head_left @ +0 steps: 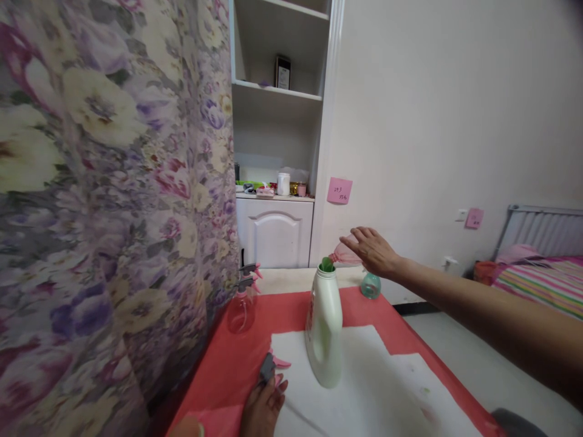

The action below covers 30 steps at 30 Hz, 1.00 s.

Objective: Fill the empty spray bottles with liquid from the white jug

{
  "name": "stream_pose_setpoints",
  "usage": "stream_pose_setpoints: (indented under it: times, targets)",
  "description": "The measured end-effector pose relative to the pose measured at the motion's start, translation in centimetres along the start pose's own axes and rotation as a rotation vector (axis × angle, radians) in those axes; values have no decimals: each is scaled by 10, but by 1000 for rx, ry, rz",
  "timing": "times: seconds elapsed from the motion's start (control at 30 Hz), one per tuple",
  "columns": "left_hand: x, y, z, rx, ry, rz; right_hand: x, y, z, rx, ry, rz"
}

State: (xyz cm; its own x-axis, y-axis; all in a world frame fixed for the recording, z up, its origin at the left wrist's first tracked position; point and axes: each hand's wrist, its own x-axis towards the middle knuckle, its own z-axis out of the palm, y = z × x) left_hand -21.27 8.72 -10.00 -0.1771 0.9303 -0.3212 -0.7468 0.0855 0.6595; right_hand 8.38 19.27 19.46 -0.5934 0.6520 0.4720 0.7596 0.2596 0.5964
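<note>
My right hand (373, 250) grips a clear pink bottle (345, 252), tipped on its side high over the table. Its neck points left and rests at or just above a green piece (327, 264) in the mouth of a pale green plastic jug (325, 340). The jug stands upright and uncapped. Low in the view, my left hand (264, 408) holds a grey and pink spray trigger head (269, 366), with a thin tube trailing right over the white paper. The fingers around the pink bottle are partly hidden.
White sheets (364, 388) lie on a red-covered table (218, 370). Pink spray bottles (241, 314) stand at the back left, a teal bottle (370, 285) at the back right. A floral curtain (113, 212) hangs along the left. Behind are a cabinet (276, 230) and wall.
</note>
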Motion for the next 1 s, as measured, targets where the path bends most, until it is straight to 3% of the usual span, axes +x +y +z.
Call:
stream_pose_setpoints:
  times: [0.5,1.0]
  targets:
    - [3,-2,0,4,26,7,13,-4,-15,-95,6,-89]
    - [-3,0,4,-16,31,-5,34,-29,-42,-224,-2,-147]
